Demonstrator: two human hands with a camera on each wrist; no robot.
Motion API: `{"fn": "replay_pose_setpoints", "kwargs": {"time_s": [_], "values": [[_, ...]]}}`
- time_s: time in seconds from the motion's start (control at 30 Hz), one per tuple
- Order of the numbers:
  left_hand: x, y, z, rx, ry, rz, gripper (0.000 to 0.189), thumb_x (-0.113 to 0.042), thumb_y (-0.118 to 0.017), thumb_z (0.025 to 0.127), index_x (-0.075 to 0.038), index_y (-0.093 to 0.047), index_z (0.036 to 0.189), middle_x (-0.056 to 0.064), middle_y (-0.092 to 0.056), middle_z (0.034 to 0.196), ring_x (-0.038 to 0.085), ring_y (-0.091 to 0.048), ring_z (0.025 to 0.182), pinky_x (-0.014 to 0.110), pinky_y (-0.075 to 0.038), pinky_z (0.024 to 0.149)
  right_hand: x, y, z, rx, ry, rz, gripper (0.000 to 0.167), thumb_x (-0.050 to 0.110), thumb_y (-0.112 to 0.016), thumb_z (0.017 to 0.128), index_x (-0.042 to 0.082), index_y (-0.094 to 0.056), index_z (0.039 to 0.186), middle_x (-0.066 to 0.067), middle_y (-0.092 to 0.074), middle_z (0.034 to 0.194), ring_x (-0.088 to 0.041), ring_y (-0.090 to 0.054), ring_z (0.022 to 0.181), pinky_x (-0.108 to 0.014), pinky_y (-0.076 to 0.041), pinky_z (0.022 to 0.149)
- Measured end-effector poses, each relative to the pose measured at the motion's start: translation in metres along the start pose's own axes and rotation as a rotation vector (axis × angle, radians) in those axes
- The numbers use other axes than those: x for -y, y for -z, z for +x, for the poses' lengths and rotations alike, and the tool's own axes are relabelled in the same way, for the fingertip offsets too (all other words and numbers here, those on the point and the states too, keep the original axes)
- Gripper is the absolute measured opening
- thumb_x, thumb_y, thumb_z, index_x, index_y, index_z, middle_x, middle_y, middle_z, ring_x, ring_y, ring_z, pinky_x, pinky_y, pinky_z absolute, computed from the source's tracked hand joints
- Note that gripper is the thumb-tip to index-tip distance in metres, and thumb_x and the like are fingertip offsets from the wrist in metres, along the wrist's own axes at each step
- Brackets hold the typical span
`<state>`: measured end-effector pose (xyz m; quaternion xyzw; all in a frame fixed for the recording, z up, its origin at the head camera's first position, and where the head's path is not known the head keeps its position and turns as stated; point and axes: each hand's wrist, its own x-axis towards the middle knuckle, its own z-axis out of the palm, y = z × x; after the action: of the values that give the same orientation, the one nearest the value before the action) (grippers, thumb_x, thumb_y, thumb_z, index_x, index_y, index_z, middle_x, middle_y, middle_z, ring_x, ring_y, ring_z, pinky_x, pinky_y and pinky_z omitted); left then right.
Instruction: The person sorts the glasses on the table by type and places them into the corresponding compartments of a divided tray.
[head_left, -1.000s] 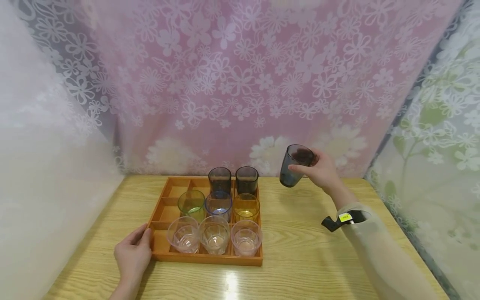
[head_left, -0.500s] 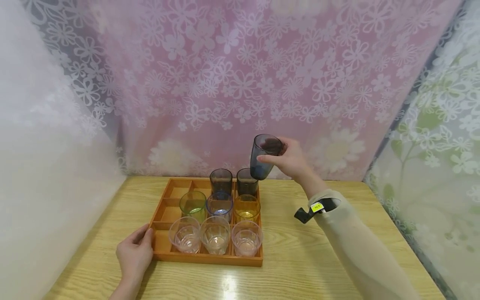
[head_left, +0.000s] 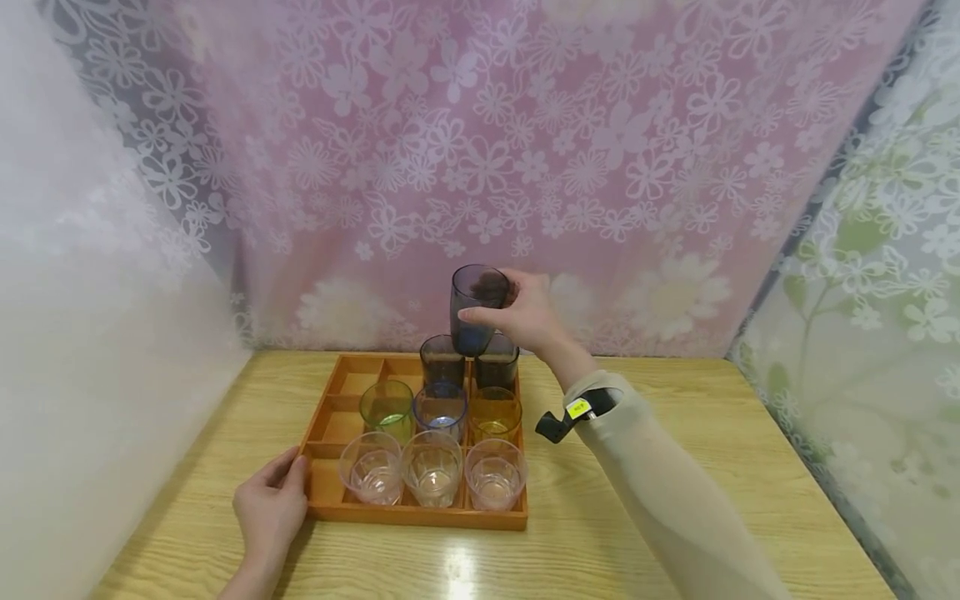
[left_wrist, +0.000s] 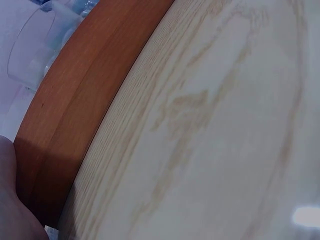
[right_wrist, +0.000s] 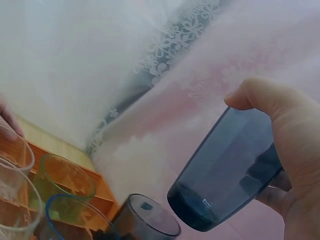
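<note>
My right hand (head_left: 525,312) grips a dark blue-grey tumbler (right_wrist: 225,165) around its upper side, thumb at the front. In the head view it hangs tilted above the tray's back row, overlapping two dark grey tumblers (head_left: 441,367). At the front left corner of the wooden compartment tray (head_left: 420,518), my left hand (head_left: 270,504) holds the side wall, and only part of that hand shows in the left wrist view. Green (head_left: 386,412), blue (head_left: 440,408) and amber (head_left: 493,417) glasses fill part of the middle row. Clear, faintly pinkish glasses (head_left: 495,475) stand in the front row.
The tray's left column holds bare compartments (head_left: 358,377), and another lies in the back row beside it. A wood-grain table (head_left: 637,467) extends around the tray. Pink floral curtain (head_left: 480,150) hangs behind, with pale sheets at both sides.
My right hand has carried the dark tumbler leftward from the right side of the table to above the tray's back row. The left hand and the tray stay about where they were.
</note>
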<state>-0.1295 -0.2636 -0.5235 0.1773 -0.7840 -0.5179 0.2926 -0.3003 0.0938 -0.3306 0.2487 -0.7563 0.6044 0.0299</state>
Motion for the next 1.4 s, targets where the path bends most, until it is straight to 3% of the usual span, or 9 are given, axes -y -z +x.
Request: {"fn": "replay_pose_setpoints", "kwargs": {"time_s": [0.27, 0.47, 0.63, 0.77, 0.93, 1.17, 1.4], "values": [[0.003, 0.009, -0.001, 0.012, 0.027, 0.003, 0.025, -0.01, -0.073, 0.1, 0.004, -0.077, 0.12, 0.024, -0.074, 0.115, -0.013, -0.065, 0.087, 0.006, -0.052, 0.072, -0.003, -0.029, 0.008, 0.005, 0.024, 0.028, 0.049, 0.018, -0.093, 0.084, 0.005, -0.071, 0.126, -0.009, -0.075, 0.109, -0.027, -0.073, 0.093, -0.04, -0.062, 0.078], [0.008, 0.013, -0.003, -0.021, 0.045, 0.005, 0.024, -0.01, -0.074, 0.1, 0.004, -0.078, 0.119, 0.023, -0.074, 0.116, -0.017, -0.062, 0.086, 0.006, -0.052, 0.073, -0.006, -0.054, 0.016, 0.029, 0.033, 0.063, 0.048, 0.02, -0.092, 0.084, 0.005, -0.071, 0.125, -0.009, -0.076, 0.105, -0.028, -0.073, 0.087, -0.039, -0.062, 0.074], [0.006, 0.012, -0.001, -0.032, 0.023, 0.003, 0.023, -0.008, -0.073, 0.1, 0.005, -0.078, 0.118, 0.023, -0.075, 0.113, -0.006, -0.069, 0.09, 0.007, -0.053, 0.072, -0.012, -0.072, 0.023, 0.006, 0.057, 0.057, 0.05, 0.019, -0.091, 0.085, 0.0, -0.07, 0.125, -0.007, -0.075, 0.105, -0.025, -0.072, 0.088, -0.038, -0.062, 0.076], [0.004, 0.011, 0.003, -0.018, 0.008, -0.004, 0.022, -0.006, -0.073, 0.099, 0.006, -0.077, 0.118, 0.025, -0.075, 0.112, -0.014, -0.065, 0.085, 0.007, -0.053, 0.071, -0.017, -0.083, 0.031, -0.013, 0.072, 0.02, 0.054, 0.023, -0.092, 0.084, 0.001, -0.069, 0.127, -0.008, -0.074, 0.111, -0.021, -0.071, 0.095, -0.038, -0.062, 0.083], [0.003, 0.009, 0.005, -0.02, 0.011, -0.028, 0.02, -0.002, -0.074, 0.098, 0.008, -0.078, 0.115, 0.025, -0.075, 0.109, -0.017, -0.063, 0.081, 0.008, -0.054, 0.07, -0.027, -0.1, 0.041, 0.007, 0.076, 0.002, 0.053, 0.025, -0.093, 0.083, 0.002, -0.07, 0.125, -0.012, -0.074, 0.109, -0.02, -0.071, 0.09, -0.036, -0.061, 0.08], [0.003, 0.002, 0.003, -0.01, -0.011, -0.022, 0.02, -0.001, -0.074, 0.098, 0.008, -0.077, 0.116, 0.026, -0.075, 0.109, -0.015, -0.063, 0.082, 0.007, -0.053, 0.069, -0.026, -0.112, 0.05, 0.013, 0.017, -0.034, 0.055, 0.029, -0.093, 0.082, 0.005, -0.069, 0.125, -0.01, -0.072, 0.112, -0.019, -0.069, 0.093, -0.034, -0.061, 0.076], [0.003, -0.004, 0.0, -0.001, 0.015, -0.035, 0.019, -0.001, -0.073, 0.099, 0.007, -0.078, 0.115, 0.025, -0.075, 0.111, -0.015, -0.064, 0.085, 0.008, -0.054, 0.071, -0.032, -0.117, 0.06, 0.079, 0.003, -0.087, 0.057, 0.027, -0.095, 0.081, 0.004, -0.068, 0.124, -0.012, -0.07, 0.114, -0.021, -0.068, 0.096, -0.033, -0.061, 0.077]]}}
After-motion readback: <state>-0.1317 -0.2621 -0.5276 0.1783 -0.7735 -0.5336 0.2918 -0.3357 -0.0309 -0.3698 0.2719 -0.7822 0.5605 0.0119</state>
